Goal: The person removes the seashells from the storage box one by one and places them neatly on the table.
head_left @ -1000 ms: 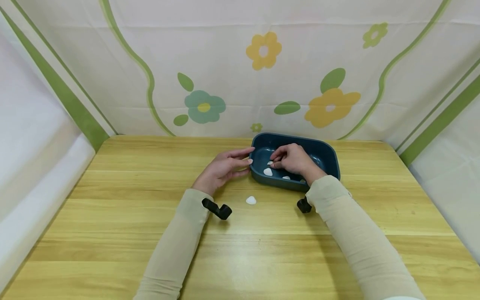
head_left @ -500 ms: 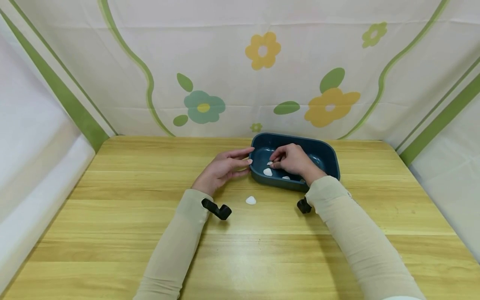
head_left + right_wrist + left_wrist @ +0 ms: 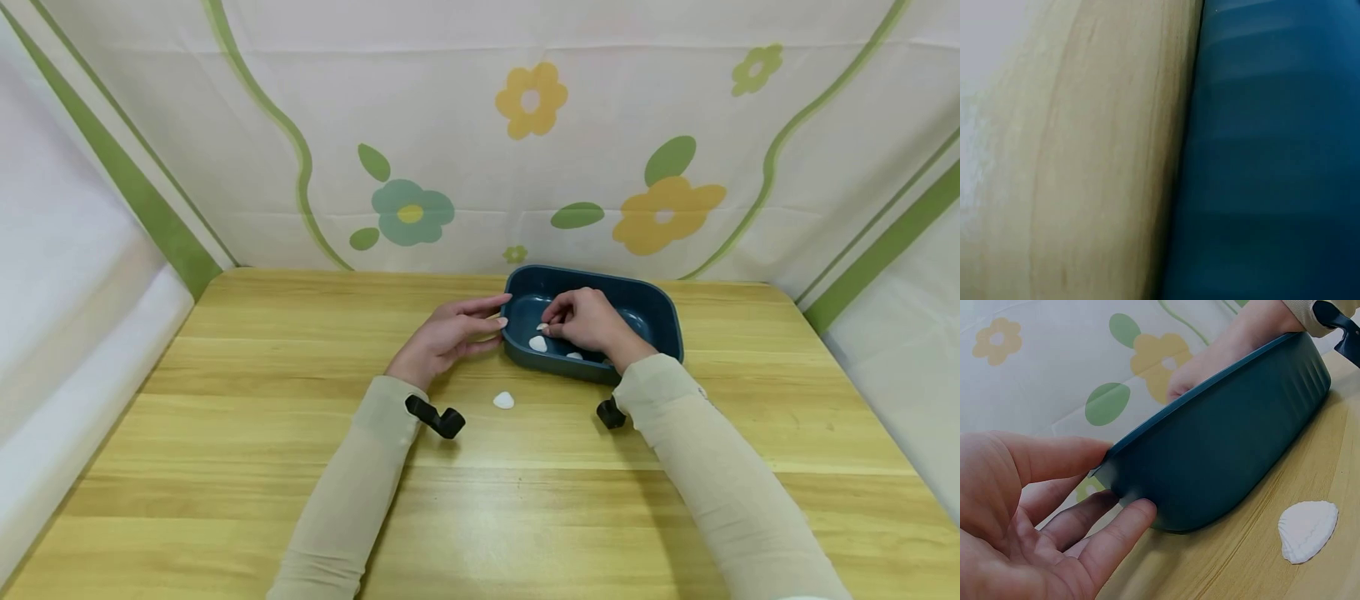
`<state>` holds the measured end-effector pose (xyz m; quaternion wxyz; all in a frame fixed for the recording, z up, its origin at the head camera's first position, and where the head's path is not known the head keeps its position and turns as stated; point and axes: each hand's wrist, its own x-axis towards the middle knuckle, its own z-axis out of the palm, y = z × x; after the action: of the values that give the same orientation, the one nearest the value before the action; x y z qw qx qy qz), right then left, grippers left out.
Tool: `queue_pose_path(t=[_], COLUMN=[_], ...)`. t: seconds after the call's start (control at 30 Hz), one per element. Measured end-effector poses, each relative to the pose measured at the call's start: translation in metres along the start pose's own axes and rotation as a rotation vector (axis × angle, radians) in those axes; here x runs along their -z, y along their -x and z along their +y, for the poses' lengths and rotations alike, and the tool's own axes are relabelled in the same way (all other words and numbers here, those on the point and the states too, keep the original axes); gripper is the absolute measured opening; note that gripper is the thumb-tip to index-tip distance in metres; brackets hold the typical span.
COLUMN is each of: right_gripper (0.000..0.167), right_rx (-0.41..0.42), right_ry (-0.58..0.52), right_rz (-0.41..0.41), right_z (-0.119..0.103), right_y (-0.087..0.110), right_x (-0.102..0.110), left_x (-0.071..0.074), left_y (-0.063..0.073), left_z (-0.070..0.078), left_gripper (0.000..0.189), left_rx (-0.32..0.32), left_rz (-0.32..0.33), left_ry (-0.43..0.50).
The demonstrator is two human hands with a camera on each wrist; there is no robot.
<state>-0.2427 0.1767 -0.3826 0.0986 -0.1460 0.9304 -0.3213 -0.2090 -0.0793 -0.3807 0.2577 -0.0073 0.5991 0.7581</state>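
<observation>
A dark blue plastic basin (image 3: 555,365) stands at the back of the table, with white seashells inside. My right hand (image 3: 592,321) reaches into it and pinches a small white seashell (image 3: 542,327) between thumb and fingertips, low over the bottom. Just in front of that lies another shell (image 3: 537,343), and a third shell (image 3: 573,356) shows partly behind the front wall. My left hand (image 3: 450,335) touches the basin's left end with extended fingertips, close under the rim in the left wrist view. One ribbed white shell (image 3: 1308,531) lies outside on the table.
The wooden table (image 3: 480,517) reaches back to a flowered white curtain (image 3: 465,125) right behind the basin. Black wrist mounts (image 3: 437,418) stick out from both sleeves. The right wrist view holds only the basin's ridged outer wall (image 3: 1272,156) and wood.
Both hands, the basin and the shells keep their places. The head view shifts very slightly.
</observation>
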Motion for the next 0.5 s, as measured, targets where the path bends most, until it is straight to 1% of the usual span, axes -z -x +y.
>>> queue_pose_path(t=[0.33,0.5], right_gripper=[0.013,0.014], right_rx=[-0.01,-0.015], right_ry=[0.032,0.036], right_rz=[0.003,0.018], right_z=[-0.0003,0.0004], right_y=[0.0004,0.0003], right_x=[-0.0011,0.0], left_x=[0.0013,0.0004], left_y=[0.0001,-0.001], left_z=[-0.0017,-0.0014], left_gripper=[0.052,0.052], left_rx=[-0.004,-0.003], left_rz=[0.001,0.0], left_ry=[-0.006,-0.007])
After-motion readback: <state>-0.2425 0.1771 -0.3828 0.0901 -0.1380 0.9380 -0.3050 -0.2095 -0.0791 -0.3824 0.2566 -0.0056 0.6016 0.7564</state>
